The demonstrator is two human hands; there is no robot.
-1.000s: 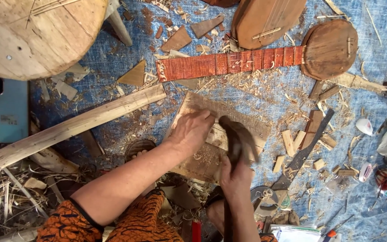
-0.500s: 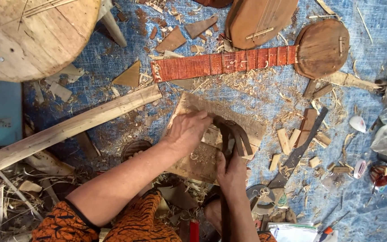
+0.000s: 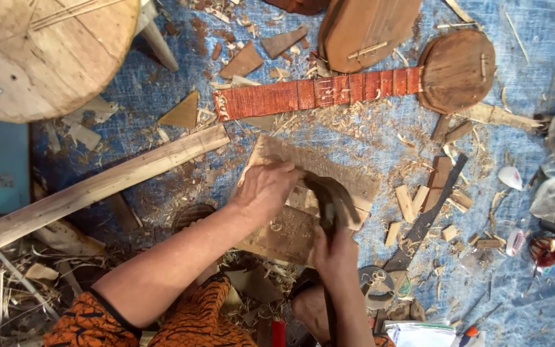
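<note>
A flat, pale-brown wooden board (image 3: 303, 193) with rough, uneven edges is laid on the blue tarpaulin, tilted diagonally, its surface strewn with curled shavings. Across its middle a dark, curved metal blade tool (image 3: 329, 202) is set, its upper end arched over the board's right half.

We see a blue tarp (image 3: 534, 77) with pale wood chips all over it. The long neck piece (image 3: 316, 94) is red-orange with thin light lines across it. The round body (image 3: 456, 71) is brown. Our sleeve (image 3: 162, 318) is orange with black squiggles. The board (image 3: 97, 186) is pale tan, and the phone (image 3: 0, 166) is light blue.
</note>
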